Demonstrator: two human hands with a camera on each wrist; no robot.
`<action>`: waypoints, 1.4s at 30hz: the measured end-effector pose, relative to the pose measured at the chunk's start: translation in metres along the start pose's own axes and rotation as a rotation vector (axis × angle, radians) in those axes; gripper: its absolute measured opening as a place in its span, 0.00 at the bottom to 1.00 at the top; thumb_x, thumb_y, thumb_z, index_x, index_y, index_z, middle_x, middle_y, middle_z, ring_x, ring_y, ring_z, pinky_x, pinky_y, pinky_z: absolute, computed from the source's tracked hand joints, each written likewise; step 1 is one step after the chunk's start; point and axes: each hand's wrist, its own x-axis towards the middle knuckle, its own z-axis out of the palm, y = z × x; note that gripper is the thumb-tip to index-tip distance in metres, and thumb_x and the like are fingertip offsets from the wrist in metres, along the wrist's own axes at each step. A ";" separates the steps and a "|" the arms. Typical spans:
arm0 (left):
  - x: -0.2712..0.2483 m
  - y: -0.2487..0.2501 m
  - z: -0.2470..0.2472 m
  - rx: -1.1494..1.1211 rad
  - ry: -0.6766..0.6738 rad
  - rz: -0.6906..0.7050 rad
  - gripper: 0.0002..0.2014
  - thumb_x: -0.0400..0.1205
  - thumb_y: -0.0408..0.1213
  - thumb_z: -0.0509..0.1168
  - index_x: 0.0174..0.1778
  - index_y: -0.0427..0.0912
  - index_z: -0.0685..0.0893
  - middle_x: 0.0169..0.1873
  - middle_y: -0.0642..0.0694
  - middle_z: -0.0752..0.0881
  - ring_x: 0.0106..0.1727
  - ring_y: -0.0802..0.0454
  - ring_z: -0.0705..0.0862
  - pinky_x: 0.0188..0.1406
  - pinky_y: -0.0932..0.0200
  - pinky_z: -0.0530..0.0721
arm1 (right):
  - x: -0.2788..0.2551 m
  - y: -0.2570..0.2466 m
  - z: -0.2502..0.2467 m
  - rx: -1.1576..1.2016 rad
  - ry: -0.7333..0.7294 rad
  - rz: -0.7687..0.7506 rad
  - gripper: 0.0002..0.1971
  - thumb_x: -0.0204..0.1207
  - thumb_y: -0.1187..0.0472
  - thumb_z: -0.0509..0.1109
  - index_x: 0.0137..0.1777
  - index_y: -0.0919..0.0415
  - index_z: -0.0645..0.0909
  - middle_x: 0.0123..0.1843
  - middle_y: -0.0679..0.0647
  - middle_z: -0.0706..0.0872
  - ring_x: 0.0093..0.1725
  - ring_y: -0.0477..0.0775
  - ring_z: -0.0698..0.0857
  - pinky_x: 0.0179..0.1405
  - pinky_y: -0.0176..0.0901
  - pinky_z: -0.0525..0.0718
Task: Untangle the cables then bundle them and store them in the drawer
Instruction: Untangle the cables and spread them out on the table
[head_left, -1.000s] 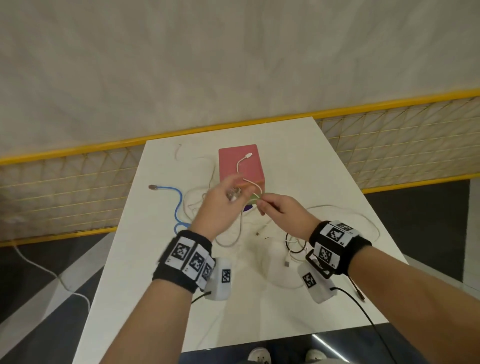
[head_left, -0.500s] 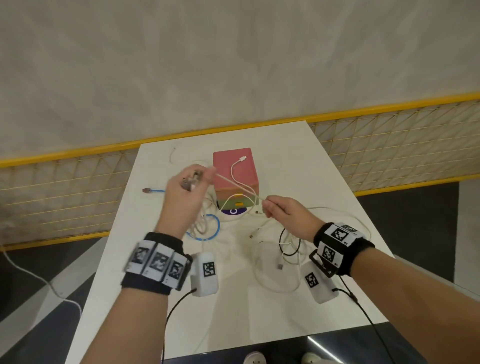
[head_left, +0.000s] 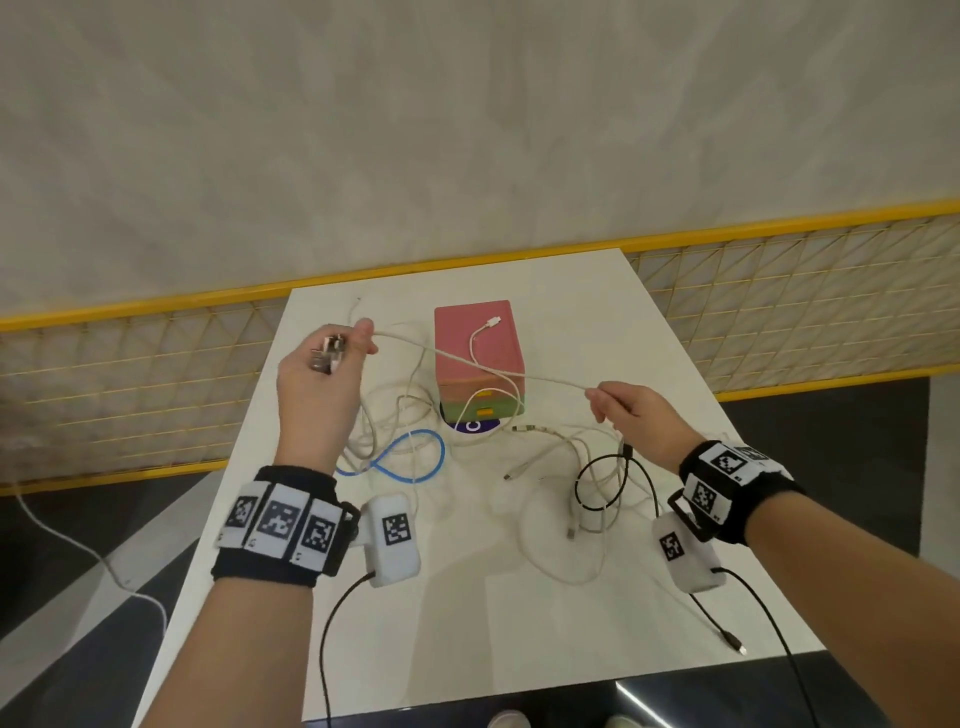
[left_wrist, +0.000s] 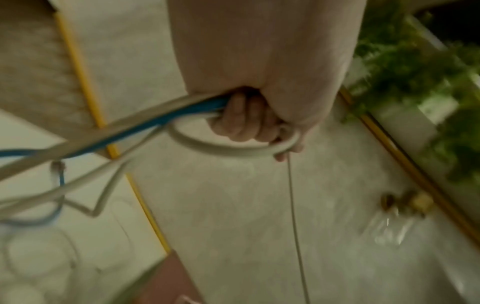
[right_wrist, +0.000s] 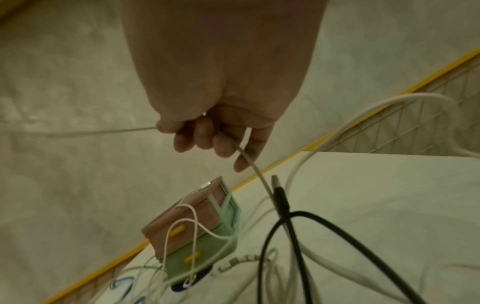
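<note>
A thin white cable (head_left: 483, 366) stretches taut in the air between my two hands. My left hand (head_left: 324, 374), raised at the table's left, grips its metal plug end and, in the left wrist view, a bunch of white cables and a blue cable (left_wrist: 155, 121). My right hand (head_left: 631, 415) pinches the same cable (right_wrist: 78, 131) at the right, and the cable runs on down past its fingers. A small pink and green drawer box (head_left: 480, 358) stands behind the cable, with another white cable (head_left: 475, 340) draped over its top. The blue cable's loop (head_left: 415, 457) and a black cable (head_left: 605, 478) lie on the table.
The white table (head_left: 519, 623) carries tangled white cables (head_left: 566, 519) in front of the drawer box. A yellow mesh railing (head_left: 779, 312) runs behind the table. Wrist camera leads hang off the near edge (head_left: 332, 649).
My left hand has moved up and left with the plug, and the hands have drawn apart. The white cable between them has gone from slack to taut. The blue cable was dragged toward the middle.
</note>
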 end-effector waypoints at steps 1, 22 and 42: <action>0.002 -0.005 -0.001 0.107 -0.015 -0.011 0.13 0.80 0.56 0.68 0.37 0.51 0.85 0.25 0.55 0.76 0.26 0.59 0.73 0.31 0.61 0.71 | 0.000 0.000 -0.002 0.004 0.050 0.022 0.19 0.83 0.52 0.61 0.32 0.62 0.75 0.26 0.53 0.69 0.24 0.44 0.65 0.28 0.35 0.67; -0.026 0.017 0.065 0.150 -0.660 0.074 0.10 0.83 0.50 0.66 0.55 0.52 0.85 0.42 0.59 0.84 0.38 0.73 0.79 0.38 0.78 0.73 | 0.012 -0.081 0.007 0.090 -0.097 -0.381 0.10 0.85 0.64 0.58 0.44 0.58 0.78 0.39 0.47 0.83 0.40 0.36 0.79 0.45 0.25 0.73; -0.032 0.010 0.079 0.384 -0.423 0.217 0.32 0.84 0.43 0.66 0.80 0.67 0.60 0.23 0.55 0.72 0.24 0.59 0.72 0.29 0.64 0.74 | 0.034 -0.074 0.022 0.024 -0.143 -0.300 0.09 0.85 0.69 0.56 0.53 0.68 0.79 0.42 0.45 0.80 0.38 0.27 0.79 0.41 0.19 0.73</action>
